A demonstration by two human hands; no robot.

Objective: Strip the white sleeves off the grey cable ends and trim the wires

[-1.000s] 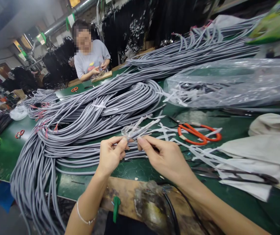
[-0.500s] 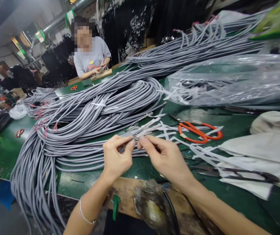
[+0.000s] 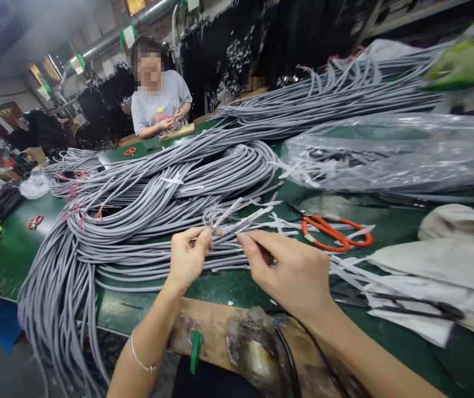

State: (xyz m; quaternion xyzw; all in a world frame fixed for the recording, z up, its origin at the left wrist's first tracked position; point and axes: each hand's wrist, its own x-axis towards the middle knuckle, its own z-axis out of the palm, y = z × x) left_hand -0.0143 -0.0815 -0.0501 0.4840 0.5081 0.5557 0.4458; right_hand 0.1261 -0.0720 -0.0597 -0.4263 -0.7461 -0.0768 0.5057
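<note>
My left hand (image 3: pixel 189 254) pinches the frayed end of a cable, where thin pale strands (image 3: pixel 215 214) fan out above the fingertips. To its right, my right hand (image 3: pixel 282 265) has thumb and forefinger pressed together near several stripped cable ends (image 3: pixel 253 218); what lies between those fingertips is too small to name. The two hands are a little apart. Behind them lies a large bundle of grey cables (image 3: pixel 170 193) with a white tie round it.
Orange-handled scissors (image 3: pixel 332 235), black scissors (image 3: pixel 419 307) and white cloth (image 3: pixel 436 265) lie to the right. A clear plastic bag (image 3: pixel 394 149) is behind them. Below my hands is a wooden board (image 3: pixel 207 326) with a green clip (image 3: pixel 196 351). A person (image 3: pixel 162 102) sits across the table.
My hands have moved apart from where they met; the left went slightly left with the frayed strands. The view has shifted a little.
</note>
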